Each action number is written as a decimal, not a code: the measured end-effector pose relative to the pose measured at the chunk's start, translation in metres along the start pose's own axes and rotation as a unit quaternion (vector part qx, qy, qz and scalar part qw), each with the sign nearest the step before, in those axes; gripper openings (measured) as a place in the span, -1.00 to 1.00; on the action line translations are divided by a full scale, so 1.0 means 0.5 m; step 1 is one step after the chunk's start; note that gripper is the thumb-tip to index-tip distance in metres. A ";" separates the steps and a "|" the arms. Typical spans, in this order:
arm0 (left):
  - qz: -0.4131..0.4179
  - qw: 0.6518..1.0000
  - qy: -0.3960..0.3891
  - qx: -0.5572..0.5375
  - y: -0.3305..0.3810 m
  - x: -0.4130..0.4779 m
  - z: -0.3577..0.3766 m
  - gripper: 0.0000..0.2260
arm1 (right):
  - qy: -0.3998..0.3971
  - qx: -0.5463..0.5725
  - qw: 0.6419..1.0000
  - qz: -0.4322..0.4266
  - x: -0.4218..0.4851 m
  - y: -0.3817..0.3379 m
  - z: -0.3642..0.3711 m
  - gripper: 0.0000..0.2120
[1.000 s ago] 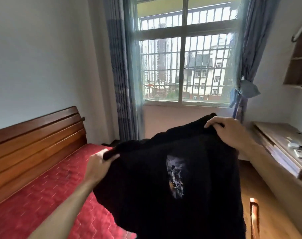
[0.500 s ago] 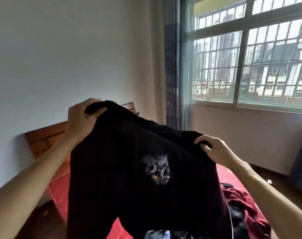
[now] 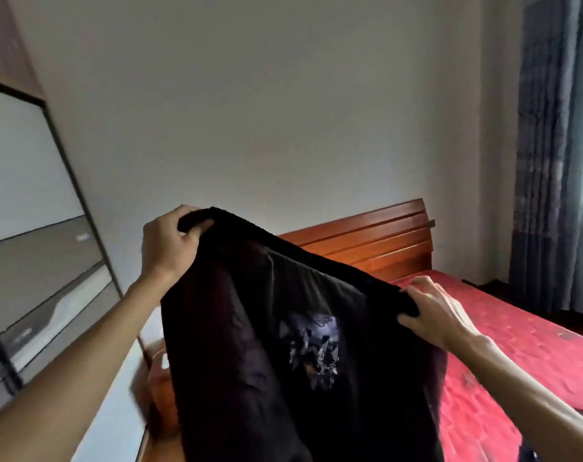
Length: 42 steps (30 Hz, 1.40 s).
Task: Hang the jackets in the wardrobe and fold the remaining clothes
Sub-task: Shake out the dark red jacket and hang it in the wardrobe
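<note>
"Both hands are seen on the garment (image 3: 283, 345). How is it gripped?"

"Its top edge is pinched at both ends. One corner is wrapped tightly by the curled fingers of the left hand (image 3: 170, 241), centre-left of the frame. The other is clamped between fingers and thumb of the right hand (image 3: 436, 315), lower and right of centre. Nothing else is held."

"Where is it found?"

"It is held up in the air at mid-frame, in front of the bed (image 3: 516, 345) and headboard (image 3: 366, 241). The wardrobe (image 3: 33, 261) is seen at the left edge."

"Which way is it pointed?"

"The held edge is sloped from upper left down to the right. The long axis is left hanging toward the bottom of the frame, and the print is turned to the camera."

"How might the step be done well?"

"The edge should probably be levelled and drawn taut, so that the cloth is hung flat. Whether it is a jacket cannot be told, and that is best settled first, since hanger or fold is decided by it. For a fold, it would likely be laid print-down on the bed."
</note>
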<state>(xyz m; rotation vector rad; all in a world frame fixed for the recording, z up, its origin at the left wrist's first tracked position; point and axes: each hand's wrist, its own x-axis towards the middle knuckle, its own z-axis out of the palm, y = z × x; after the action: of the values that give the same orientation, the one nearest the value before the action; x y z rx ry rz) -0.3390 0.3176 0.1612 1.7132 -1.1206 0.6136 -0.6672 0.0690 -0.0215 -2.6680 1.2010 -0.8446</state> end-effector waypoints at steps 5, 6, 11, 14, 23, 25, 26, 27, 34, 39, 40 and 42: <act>-0.055 0.990 0.073 0.109 -0.148 -0.012 -0.225 -0.75 | 0.049 0.028 0.992 -0.109 0.110 -0.213 0.078 -0.80; -0.062 0.987 0.076 0.127 -0.171 -0.020 -0.268 -0.75 | 0.040 0.049 0.992 -0.108 0.123 -0.267 0.081 -0.83; -0.193 0.955 0.043 0.220 -0.269 -0.065 -0.447 -0.74 | -0.047 0.191 0.974 -0.110 0.164 -0.551 0.103 -0.76; -0.311 0.924 0.011 0.221 -0.307 -0.103 -0.510 -0.64 | -0.125 0.235 0.957 -0.116 0.169 -0.738 0.112 -0.67; -0.485 0.872 0.060 -0.011 -0.373 -0.185 -0.663 -0.73 | -0.238 0.373 0.872 -0.211 0.071 -1.236 0.077 -0.67; -0.504 0.860 0.081 -0.030 -0.375 -0.192 -0.707 -0.63 | -0.235 0.411 0.848 -0.239 0.032 -1.324 0.062 -0.67; -0.508 0.855 0.096 -0.027 -0.372 -0.198 -0.728 -0.62 | -0.236 0.427 0.836 -0.252 0.010 -1.365 0.057 -0.69; -0.511 0.852 0.115 -0.022 -0.367 -0.204 -0.748 -0.64 | -0.235 0.441 0.824 -0.268 -0.012 -1.405 0.053 -0.71; -0.514 0.809 0.280 -0.050 -0.343 -0.263 -0.875 -0.72 | -0.217 0.526 0.731 -0.376 -0.159 -1.613 0.032 -0.56; -0.498 0.816 0.290 -0.046 -0.296 -0.291 -0.954 -0.29 | -0.400 0.586 0.616 -0.343 -0.213 -1.712 0.020 -0.54; -0.506 0.813 0.286 -0.037 -0.289 -0.304 -0.967 -0.09 | -0.462 0.591 0.578 -0.321 -0.221 -1.733 0.020 -0.54; -0.519 0.803 0.292 -0.015 -0.278 -0.336 -0.994 0.01 | -0.547 0.587 0.512 -0.306 -0.238 -1.771 0.021 -0.44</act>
<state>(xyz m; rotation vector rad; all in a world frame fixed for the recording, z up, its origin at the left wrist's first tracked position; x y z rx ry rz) -0.2471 0.8522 0.1691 1.6329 0.3005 0.3411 -0.1385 0.7593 0.1844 -1.5602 -0.5756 0.2037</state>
